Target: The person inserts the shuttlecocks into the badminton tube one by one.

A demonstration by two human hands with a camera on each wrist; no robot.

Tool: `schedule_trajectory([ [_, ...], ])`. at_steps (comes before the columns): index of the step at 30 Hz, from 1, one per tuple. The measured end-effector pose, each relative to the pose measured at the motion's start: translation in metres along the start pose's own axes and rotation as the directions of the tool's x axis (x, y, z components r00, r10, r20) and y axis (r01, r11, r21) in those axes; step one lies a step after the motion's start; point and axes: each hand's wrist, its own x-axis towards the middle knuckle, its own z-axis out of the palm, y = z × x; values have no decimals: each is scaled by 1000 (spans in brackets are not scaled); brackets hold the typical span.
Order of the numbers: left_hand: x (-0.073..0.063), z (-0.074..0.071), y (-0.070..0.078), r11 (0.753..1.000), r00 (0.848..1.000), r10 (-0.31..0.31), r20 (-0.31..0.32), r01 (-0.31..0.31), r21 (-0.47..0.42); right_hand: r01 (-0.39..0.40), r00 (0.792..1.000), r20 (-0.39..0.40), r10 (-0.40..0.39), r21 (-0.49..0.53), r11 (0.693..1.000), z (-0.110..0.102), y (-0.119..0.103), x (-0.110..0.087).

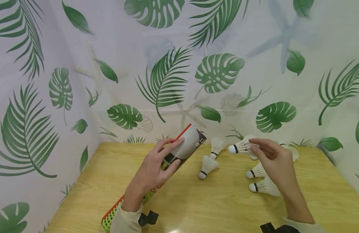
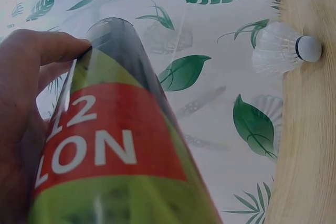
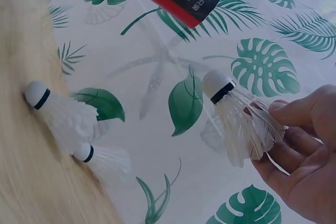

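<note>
A long shuttlecock tube (image 1: 186, 142), green, red, grey and black, slants up to the right in the grip of my left hand (image 1: 154, 166). Its lettered side (image 2: 115, 135) fills much of the left wrist view. To the right of the tube's upper end, my right hand (image 1: 276, 161) pinches a white feather shuttlecock (image 1: 240, 148) by its skirt. The cork points left toward the tube, and a gap lies between them. In the right wrist view the held shuttlecock (image 3: 226, 98) shows a black band below its cork.
Two shuttlecocks (image 1: 208, 166) lie on the wooden table (image 1: 214, 204) between my hands. Several more (image 1: 263, 187) lie beneath and behind my right hand. A leaf-patterned cloth (image 1: 173, 123) stands as a wall behind and at the left of the table.
</note>
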Motion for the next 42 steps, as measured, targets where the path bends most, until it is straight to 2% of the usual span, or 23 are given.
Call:
schedule_trajectory([
  [6,1,4,1,999,999,35,-4,-35,12,-9,1000,-12,10,105,994,6,-9,3],
  [12,3,5,0,995,997,72,-26,-70,67,-37,995,-88,49,129,991,11,-16,6],
  [17,4,5,1,990,994,95,-55,-88,114,-51,993,-98,65,142,989,15,-18,7],
  [21,6,4,1,989,993,100,-70,-91,119,-40,993,-102,54,137,990,17,-20,6],
  [25,6,5,1,988,992,99,-76,-89,126,-17,991,-130,38,159,987,19,-23,5],
  [31,5,7,1,986,990,108,-92,-94,141,58,982,-189,-14,230,972,27,-29,3],
  [35,4,8,1,985,990,101,-97,-86,149,103,980,-195,-45,296,949,35,-31,4],
  [42,5,10,1,986,991,99,-85,-86,140,167,968,-235,-87,346,923,42,-33,6],
])
